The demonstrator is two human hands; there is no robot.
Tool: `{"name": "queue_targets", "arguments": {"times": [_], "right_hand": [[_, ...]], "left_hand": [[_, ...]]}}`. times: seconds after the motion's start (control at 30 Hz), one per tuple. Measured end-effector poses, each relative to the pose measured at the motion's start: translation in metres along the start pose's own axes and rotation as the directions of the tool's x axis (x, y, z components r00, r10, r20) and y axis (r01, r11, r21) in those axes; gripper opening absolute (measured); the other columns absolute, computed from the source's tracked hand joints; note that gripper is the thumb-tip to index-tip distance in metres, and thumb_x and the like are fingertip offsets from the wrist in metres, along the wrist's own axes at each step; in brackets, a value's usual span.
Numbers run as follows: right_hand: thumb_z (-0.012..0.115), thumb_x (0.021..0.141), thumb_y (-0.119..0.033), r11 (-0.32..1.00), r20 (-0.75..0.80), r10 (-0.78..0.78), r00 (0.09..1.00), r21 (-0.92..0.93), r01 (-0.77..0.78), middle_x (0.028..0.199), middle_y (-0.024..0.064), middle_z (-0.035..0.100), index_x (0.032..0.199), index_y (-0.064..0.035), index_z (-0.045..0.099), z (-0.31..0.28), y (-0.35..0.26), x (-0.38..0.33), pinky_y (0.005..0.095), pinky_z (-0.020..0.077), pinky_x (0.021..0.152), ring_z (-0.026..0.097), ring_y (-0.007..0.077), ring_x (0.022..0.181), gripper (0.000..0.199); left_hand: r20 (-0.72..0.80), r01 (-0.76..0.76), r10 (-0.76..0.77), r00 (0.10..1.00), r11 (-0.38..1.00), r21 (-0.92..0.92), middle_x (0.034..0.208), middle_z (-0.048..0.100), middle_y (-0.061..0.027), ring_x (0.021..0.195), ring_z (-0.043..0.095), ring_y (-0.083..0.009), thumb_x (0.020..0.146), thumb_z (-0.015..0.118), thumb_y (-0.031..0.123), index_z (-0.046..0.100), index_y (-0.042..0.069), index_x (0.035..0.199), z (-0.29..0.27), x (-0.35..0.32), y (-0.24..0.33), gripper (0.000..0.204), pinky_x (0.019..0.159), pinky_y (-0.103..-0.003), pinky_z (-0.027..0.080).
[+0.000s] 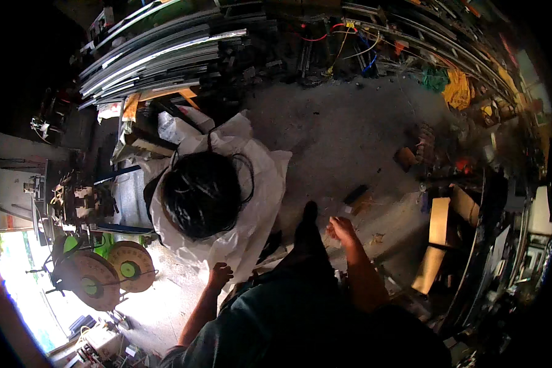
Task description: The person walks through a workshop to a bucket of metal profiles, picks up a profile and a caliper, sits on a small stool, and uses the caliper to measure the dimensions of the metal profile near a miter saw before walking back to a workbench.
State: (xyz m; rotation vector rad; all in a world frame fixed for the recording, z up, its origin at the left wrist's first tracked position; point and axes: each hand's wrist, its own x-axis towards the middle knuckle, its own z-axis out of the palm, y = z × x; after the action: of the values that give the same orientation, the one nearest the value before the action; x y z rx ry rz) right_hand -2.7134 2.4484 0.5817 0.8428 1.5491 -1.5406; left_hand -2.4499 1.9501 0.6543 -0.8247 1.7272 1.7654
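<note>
My left hand (pixel 221 274) hangs at the near edge of a crumpled white sheet or sack (pixel 268 178), its fingers curled and nothing visible in them. On the white material sits a rounded, shiny black bundle (pixel 202 196) with thin loose loops at its side; what it is made of I cannot tell. To the right, my right hand (pixel 340 230) is raised over the grey floor in a loose fist, apart from other things. My dark shoe (pixel 310 211) points forward between the two hands.
Long metal profiles (pixel 165 61) are stacked at the far left. Two large brown-and-green wheels (pixel 92 279) stand at the left, near bright light. Wooden boards (pixel 435 239) lean at the right. A yellow heap (pixel 457 89) and hoses lie along the far wall. A dark block (pixel 356 194) lies on the floor.
</note>
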Motion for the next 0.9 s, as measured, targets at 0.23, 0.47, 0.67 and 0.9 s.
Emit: {"name": "queue_targets", "arguments": {"times": [0.23,0.47,0.67,0.9], "right_hand": [[0.059,0.099,-0.030,0.884,-0.124,0.220,0.968,0.444,-0.144,0.087,0.0155,0.066,0.102,-0.0020,0.058,-0.160,-0.041,0.051,0.0358,0.0526,0.052,0.066,0.0253,0.069,0.029],[0.055,0.102,-0.025,0.717,0.063,0.063,0.996,0.692,-0.089,0.084,0.0139,0.063,0.094,-0.0031,0.056,-0.277,-0.085,0.068,0.0336,0.0470,0.054,0.061,0.0243,0.069,0.024],[0.062,0.096,-0.027,0.868,-0.117,0.006,0.993,0.494,0.053,0.099,0.0182,0.068,0.114,-0.0047,0.060,-0.264,-0.153,0.064,0.0377,0.0560,0.059,0.070,0.0322,0.080,0.028],[0.064,0.092,-0.025,0.840,-0.111,0.328,0.938,0.488,-0.236,0.092,0.0181,0.064,0.103,-0.0054,0.058,-0.311,-0.149,0.123,0.0475,0.0540,0.059,0.068,0.0323,0.081,0.023]], "left_hand": [[0.112,0.018,-0.034,0.993,0.990,0.142,0.100,0.069,-0.0185,0.083,0.069,-0.0281,0.100,0.054,0.014,0.046,0.003,0.131,0.104,0.153,0.142,0.034,0.072,-0.037,0.055],[0.181,0.112,-0.101,0.978,0.992,-0.050,0.097,0.070,-0.0149,0.081,0.068,-0.0236,0.094,0.065,0.017,0.050,-0.002,0.129,0.188,0.301,0.247,0.042,0.072,-0.035,0.054],[-0.073,0.195,-0.181,0.981,0.889,0.415,0.086,0.072,-0.0108,0.076,0.068,-0.0180,0.091,0.068,0.018,0.049,0.002,0.134,0.234,0.368,0.309,0.050,0.065,-0.033,0.053],[-0.151,0.274,-0.231,0.961,0.866,0.417,0.088,0.072,-0.0117,0.076,0.068,-0.0188,0.091,0.070,0.022,0.048,0.004,0.136,0.252,0.460,0.371,0.053,0.063,-0.032,0.053]]}}
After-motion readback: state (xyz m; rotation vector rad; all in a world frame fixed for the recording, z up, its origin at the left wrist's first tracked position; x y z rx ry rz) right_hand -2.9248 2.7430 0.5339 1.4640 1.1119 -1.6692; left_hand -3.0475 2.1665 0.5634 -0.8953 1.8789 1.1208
